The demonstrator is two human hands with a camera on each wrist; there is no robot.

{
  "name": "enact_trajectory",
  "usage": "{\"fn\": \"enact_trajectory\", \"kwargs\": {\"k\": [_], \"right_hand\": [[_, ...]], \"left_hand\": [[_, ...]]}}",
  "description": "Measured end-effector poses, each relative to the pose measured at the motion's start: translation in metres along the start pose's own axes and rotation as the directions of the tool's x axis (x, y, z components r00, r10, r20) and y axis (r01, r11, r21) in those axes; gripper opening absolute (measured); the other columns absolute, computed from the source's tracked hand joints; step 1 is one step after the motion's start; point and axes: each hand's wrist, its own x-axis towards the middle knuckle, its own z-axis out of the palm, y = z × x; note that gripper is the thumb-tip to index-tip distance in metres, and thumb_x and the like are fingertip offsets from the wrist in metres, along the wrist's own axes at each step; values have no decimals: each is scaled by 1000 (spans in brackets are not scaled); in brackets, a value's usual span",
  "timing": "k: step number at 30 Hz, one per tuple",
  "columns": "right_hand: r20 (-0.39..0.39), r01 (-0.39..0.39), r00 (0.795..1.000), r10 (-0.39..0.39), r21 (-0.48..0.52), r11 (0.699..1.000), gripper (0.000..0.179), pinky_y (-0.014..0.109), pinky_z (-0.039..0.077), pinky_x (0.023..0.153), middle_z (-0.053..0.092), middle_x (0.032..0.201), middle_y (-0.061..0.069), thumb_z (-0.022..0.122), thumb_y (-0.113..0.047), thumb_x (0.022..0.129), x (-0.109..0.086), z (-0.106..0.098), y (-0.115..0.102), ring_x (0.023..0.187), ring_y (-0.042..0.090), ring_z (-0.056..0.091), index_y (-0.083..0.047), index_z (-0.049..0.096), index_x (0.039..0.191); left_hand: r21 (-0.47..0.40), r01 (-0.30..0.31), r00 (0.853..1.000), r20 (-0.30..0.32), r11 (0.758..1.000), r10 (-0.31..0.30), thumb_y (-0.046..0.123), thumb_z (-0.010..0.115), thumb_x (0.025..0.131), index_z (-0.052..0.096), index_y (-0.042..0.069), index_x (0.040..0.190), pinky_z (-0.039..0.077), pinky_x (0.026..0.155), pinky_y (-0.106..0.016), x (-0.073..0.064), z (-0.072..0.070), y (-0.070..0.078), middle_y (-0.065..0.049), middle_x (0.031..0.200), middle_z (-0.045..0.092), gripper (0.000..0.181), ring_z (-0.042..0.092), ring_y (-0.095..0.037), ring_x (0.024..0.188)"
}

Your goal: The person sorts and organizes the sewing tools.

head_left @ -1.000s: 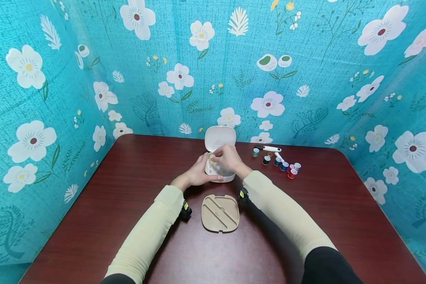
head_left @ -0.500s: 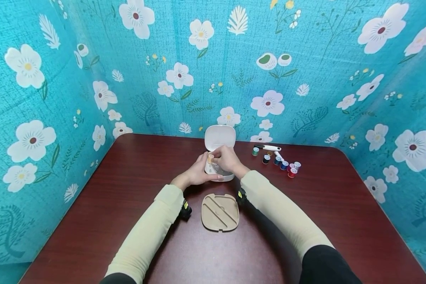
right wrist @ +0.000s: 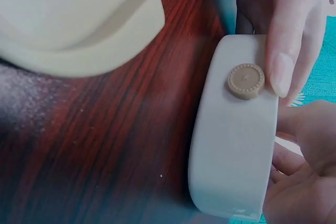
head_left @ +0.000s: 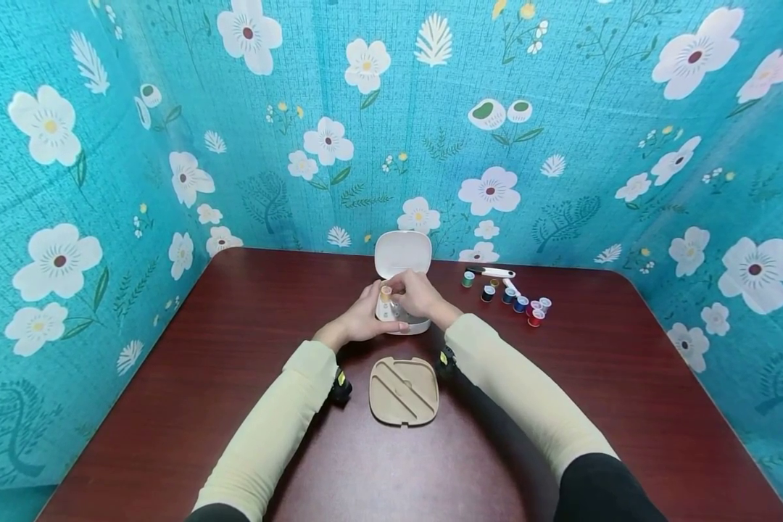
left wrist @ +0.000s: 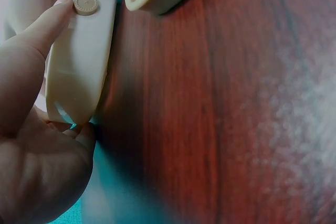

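Note:
A small white sewing box [head_left: 420, 328] stands with its lid [head_left: 403, 250] raised; pegs show inside. My left hand [head_left: 360, 317] grips its left side, the thumb along the front near a round tan button clasp [right wrist: 246, 81]. Over the open box, my right hand [head_left: 420, 293] has curled fingers at a pale orange thread spool [head_left: 386, 293] in the back left corner, and appears to pinch its right side. In the right wrist view, the right hand [right wrist: 315, 140] is partly hidden behind the box.
A tan grooved tray [head_left: 404, 392] lies in front of the box. To the right are several thread spools, including a green one [head_left: 467, 279], a black one [head_left: 488, 293] and a red one [head_left: 536, 318], plus a white-handled tool [head_left: 498, 272]. Floral cloth hangs behind the table.
The right hand has shifted slightly, uncovering more of the pale orange spool, which now stands in plain view at the fingertips. The left hand keeps its grip on the box.

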Motion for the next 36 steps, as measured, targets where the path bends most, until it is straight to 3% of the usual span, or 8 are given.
{"fn": "enact_trajectory", "kwargs": {"k": [12,19,29,36], "right_hand": [[-35,36,999,-39,-81,996,28,42,56,88,73,114,14,62,-4,98,-15,-13,-4,101,27,69,-2,69,125],[-102,78,991,-85,-69,995,29,44,56,88,72,116,16,62,-3,96,-24,-21,-1,101,29,68,2,70,123],[-146,60,987,-70,-71,996,27,46,54,93,70,119,15,65,-6,96,-37,-30,8,109,33,65,0,70,122],[-183,54,981,-61,-44,998,27,47,54,89,68,115,18,66,-7,95,-48,-35,19,103,36,66,3,70,121]], "left_hand": [[-4,14,1000,0,1000,-14,39,85,85,23,11,157,34,113,-44,0,0,1,-18,150,33,99,40,-30,134],[-4,-26,999,-22,1000,26,35,85,85,27,3,154,35,110,-47,0,1,1,-23,146,37,95,41,-34,131],[-19,-19,1000,-24,1000,19,32,85,85,27,4,154,33,113,-47,-1,1,3,-22,147,36,95,39,-34,133],[-33,-17,1000,-23,999,17,31,86,84,26,3,155,33,113,-49,0,2,1,-22,148,35,96,39,-35,133]]}}
